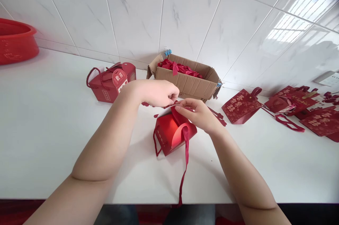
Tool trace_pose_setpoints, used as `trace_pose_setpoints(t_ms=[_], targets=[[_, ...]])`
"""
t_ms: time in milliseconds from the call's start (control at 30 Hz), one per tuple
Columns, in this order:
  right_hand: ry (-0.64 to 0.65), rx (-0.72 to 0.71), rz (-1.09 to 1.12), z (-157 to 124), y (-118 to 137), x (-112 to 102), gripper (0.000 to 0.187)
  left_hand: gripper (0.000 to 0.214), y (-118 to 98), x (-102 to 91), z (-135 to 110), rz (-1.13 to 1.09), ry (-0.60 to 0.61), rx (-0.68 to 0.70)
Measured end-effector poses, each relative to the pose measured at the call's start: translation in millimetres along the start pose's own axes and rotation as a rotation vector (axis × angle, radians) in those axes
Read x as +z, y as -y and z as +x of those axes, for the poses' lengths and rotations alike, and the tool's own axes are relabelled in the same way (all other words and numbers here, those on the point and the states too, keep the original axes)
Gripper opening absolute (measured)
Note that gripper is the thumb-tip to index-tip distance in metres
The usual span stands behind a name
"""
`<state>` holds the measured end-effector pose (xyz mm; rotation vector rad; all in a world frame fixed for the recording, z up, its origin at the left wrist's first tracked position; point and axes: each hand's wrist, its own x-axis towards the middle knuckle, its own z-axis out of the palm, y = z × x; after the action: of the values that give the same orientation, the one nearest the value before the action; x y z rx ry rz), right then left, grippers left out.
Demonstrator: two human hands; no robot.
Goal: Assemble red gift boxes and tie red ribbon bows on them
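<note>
A small red gift box (165, 136) stands on the white table in front of me, its top partly open. A dark red ribbon (184, 168) runs through the front flap and hangs down past the table's front edge. My right hand (197, 112) pinches the box's raised back flap, thumb on its pale inner side, beside the ribbon. Just behind that flap, my left hand (164, 92) has its fingers curled closed; what they grip, if anything, is hidden. A red twisted cord handle (156, 143) droops at the box's left side.
Against the tiled wall stands a cardboard carton (185, 85) of red ribbons, with blue clips. A red corded box (109, 83) sits left of it, a red basin (18, 43) far left. On the right are a red gift bag (241, 106) and several more bags (317, 120).
</note>
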<state>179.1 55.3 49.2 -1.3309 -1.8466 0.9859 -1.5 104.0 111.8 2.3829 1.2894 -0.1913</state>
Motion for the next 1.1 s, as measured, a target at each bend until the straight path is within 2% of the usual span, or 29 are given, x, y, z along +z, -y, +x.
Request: trace_pose_setpoints(t_ms=[67, 300, 467, 567, 733, 833, 967, 1100], targets=[[-0.028, -0.024, 0.054, -1, 1, -4, 0.026, 0.017, 2, -0.3, 0, -0.019, -0.033, -0.013], [0.07, -0.045, 0.021, -5, 6, -20, 0.026, 0.01, -4, -2.6, -6, -0.117, -0.173, -0.052], [0.185, -0.092, -0.087, -6, 1, -32, 0.038, 0.007, -4, -2.2, -6, -0.295, -0.45, 0.051], [0.233, -0.133, -0.18, -6, -1, -37, 0.043, 0.009, -4, -1.0, -4, -0.461, -0.566, 0.105], [0.215, -0.136, -0.366, -14, 4, -35, 0.027, 0.01, -8, 0.5, 0, -0.76, -0.747, 0.195], [0.224, -0.191, -0.513, -24, 12, -30, 0.018, 0.01, -15, -1.0, -3, -0.94, -0.767, 0.272], [0.316, -0.216, -0.638, -33, 21, -27, 0.014, 0.011, -23, -5.3, -11, -1.199, -0.796, 0.35], [0.353, -0.222, -0.696, -37, 24, -28, 0.016, 0.01, -22, -7.0, -16, -1.331, -0.762, 0.521]])
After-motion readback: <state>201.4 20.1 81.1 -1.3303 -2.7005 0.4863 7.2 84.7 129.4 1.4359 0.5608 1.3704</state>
